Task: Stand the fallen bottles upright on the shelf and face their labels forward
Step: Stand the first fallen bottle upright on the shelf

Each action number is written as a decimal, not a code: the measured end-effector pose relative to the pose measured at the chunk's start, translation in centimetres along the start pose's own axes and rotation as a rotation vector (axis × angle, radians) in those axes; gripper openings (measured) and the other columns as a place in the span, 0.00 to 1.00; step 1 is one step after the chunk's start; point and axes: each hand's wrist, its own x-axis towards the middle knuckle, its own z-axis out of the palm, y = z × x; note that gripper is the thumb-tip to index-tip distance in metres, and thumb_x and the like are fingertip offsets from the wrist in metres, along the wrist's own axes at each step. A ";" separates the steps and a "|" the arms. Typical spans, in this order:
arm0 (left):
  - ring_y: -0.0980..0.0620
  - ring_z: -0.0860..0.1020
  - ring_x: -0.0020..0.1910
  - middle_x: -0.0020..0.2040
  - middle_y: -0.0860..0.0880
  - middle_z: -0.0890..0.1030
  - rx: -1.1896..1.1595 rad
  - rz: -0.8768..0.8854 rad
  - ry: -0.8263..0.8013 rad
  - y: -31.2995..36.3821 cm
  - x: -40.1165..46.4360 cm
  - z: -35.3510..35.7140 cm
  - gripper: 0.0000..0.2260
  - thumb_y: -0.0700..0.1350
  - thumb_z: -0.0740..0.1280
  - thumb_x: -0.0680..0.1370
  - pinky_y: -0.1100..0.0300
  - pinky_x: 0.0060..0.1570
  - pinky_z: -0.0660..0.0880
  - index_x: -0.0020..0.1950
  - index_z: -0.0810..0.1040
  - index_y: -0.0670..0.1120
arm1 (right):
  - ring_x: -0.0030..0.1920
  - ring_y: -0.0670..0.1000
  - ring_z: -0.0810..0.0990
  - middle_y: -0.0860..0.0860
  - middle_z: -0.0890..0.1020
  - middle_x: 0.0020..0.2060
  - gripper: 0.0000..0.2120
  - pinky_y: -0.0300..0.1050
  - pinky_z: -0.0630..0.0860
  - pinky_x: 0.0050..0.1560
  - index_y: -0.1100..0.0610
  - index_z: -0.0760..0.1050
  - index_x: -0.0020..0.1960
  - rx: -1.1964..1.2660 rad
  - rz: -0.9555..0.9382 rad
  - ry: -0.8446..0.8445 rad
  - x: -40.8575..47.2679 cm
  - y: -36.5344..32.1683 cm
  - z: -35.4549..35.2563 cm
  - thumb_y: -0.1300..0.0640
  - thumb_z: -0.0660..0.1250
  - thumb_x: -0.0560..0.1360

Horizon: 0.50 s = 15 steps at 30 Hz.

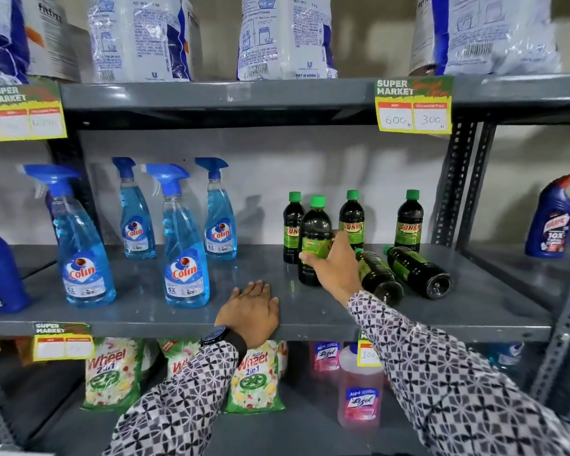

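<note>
left of the grey shelf [310, 319]'s middle stand 4 blue spray bottles [185, 245], upright with their labels forward. at the shelf's front edge, just left of centre, the left hand [249, 312] lies palm down, fingers spread flat on the metal and holding nothing, its wrist bent over the edge with a dark watch [216, 334] on it and the patterned sleeve [185, 399] dropping below the shelf. right of centre the right arm reaches up and across from the lower right, and the right hand [334, 264] wraps around the lower label of an upright dark bottle [315, 238] with a green cap, thumb at its front, fingers behind. behind it, toward the back of the shelf, stand 3 more upright dark bottles [408, 222]. just right of the hand, 2 fallen bottles [418, 271] lie side by side, caps toward the back, bases toward the shelf's front.
</note>
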 end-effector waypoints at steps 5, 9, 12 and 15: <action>0.47 0.58 0.82 0.83 0.44 0.60 -0.017 -0.013 0.001 0.0 0.1 0.1 0.27 0.54 0.45 0.85 0.48 0.81 0.52 0.81 0.60 0.43 | 0.56 0.54 0.82 0.50 0.80 0.57 0.31 0.56 0.79 0.59 0.54 0.69 0.63 -0.024 -0.036 0.000 -1.0 1.2 0.8 0.44 0.81 0.70; 0.47 0.57 0.82 0.83 0.44 0.60 -0.033 -0.013 -0.003 0.0 0.1 0.0 0.27 0.54 0.45 0.84 0.48 0.81 0.52 0.81 0.59 0.43 | 0.59 0.51 0.81 0.50 0.79 0.62 0.37 0.51 0.79 0.61 0.53 0.68 0.70 -0.003 -0.054 -0.009 -1.3 1.6 1.2 0.42 0.80 0.69; 0.48 0.57 0.82 0.83 0.45 0.60 -0.032 -0.021 0.000 0.0 0.1 0.1 0.27 0.54 0.46 0.85 0.48 0.81 0.51 0.81 0.59 0.44 | 0.64 0.49 0.81 0.47 0.80 0.66 0.38 0.52 0.77 0.69 0.51 0.64 0.79 0.174 0.032 -0.085 -1.0 2.1 1.0 0.51 0.78 0.74; 0.48 0.57 0.82 0.83 0.45 0.60 -0.026 -0.028 0.000 0.0 0.2 0.3 0.27 0.54 0.46 0.85 0.49 0.81 0.51 0.81 0.59 0.44 | 0.67 0.47 0.81 0.44 0.82 0.67 0.39 0.56 0.74 0.74 0.45 0.61 0.83 0.303 0.070 -0.181 -0.4 2.9 1.2 0.59 0.72 0.76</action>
